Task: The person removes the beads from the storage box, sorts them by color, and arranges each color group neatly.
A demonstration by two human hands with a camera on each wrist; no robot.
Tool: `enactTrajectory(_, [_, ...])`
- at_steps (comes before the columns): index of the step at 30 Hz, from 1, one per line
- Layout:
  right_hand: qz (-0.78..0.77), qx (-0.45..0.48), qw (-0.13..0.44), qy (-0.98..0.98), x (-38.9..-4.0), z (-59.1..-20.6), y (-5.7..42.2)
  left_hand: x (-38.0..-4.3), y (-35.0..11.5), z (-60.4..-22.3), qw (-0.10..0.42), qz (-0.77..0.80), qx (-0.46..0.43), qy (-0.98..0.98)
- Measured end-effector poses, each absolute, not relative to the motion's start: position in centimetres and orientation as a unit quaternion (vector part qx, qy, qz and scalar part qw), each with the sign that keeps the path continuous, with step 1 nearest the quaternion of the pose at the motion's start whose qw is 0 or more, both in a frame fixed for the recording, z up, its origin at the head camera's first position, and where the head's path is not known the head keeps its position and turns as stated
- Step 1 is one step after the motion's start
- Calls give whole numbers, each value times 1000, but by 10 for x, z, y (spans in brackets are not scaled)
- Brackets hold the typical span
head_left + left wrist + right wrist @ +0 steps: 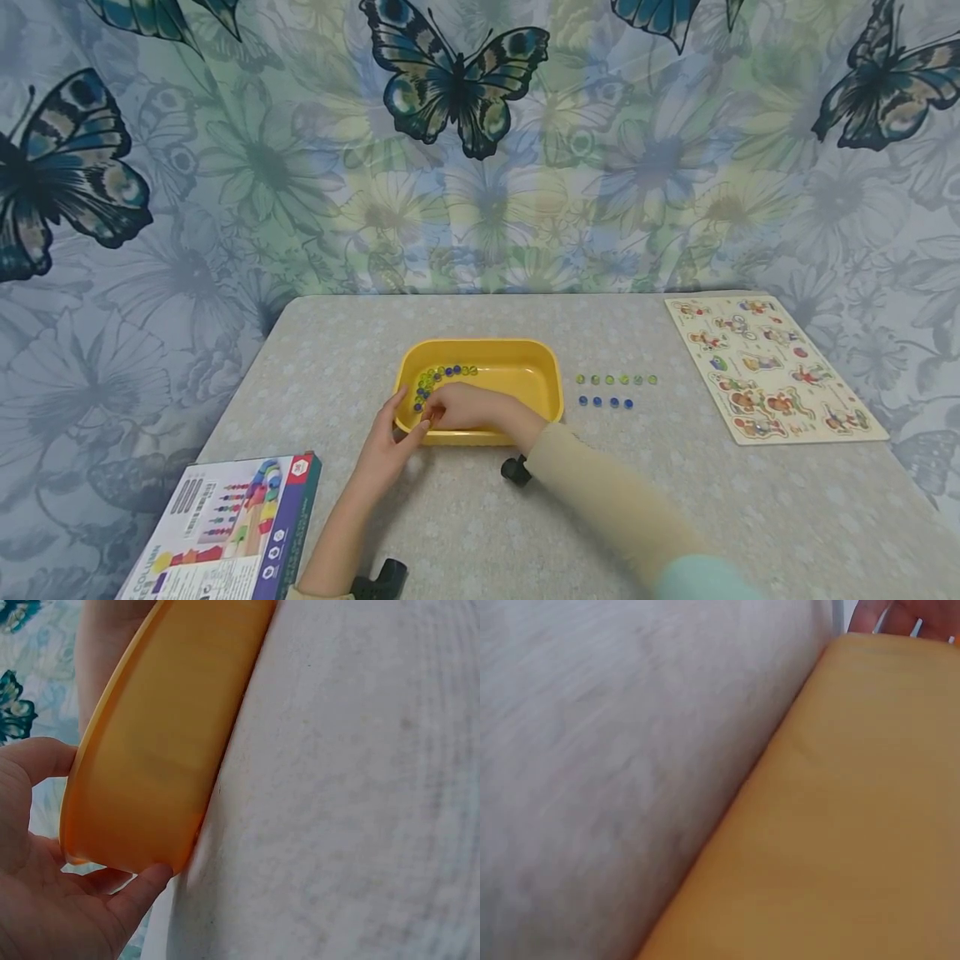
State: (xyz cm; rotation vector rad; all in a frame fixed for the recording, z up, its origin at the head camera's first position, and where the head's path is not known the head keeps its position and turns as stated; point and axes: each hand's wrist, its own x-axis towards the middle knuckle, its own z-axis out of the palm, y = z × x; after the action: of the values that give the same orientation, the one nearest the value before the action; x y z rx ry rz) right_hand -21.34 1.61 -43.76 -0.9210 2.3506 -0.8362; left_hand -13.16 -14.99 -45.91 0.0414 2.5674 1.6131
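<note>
Big dark butterflies over pale flowers cover the cloth (491, 208) that hangs behind the table (637, 517), whose top is a mottled light grey. Near the middle sits a yellow tray (517, 383), flat on the table, and both of the person's hands are at its left end. The left hand (387, 446) has it by the near left corner: from the wrist I can see its digits spread around that corner, one up at the rim, another low against the wall. The right hand (468, 406) reaches in over the near side, fingers bent down close to the left thumb; whether they pinch anything I can't tell, as the fingertips are partly hidden. Just past them, inside the tray, green and blue beads (424, 386) lie in a curved line running up the left end and along toward the far side. To the right of the tray, on the table, are two more lines: a green row (624, 379) of six and, nearer the person, a blue row (597, 402) of four. A box (225, 525) lies at the near left, and a picture board (776, 367) at the far right.
</note>
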Motion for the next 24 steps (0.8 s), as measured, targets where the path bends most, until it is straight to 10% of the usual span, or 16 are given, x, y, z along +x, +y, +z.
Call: enactTrajectory(24, [-344, -299, 225, 861, -219, -423, 39, -130, -149, -459, 51, 529, 9, 847])
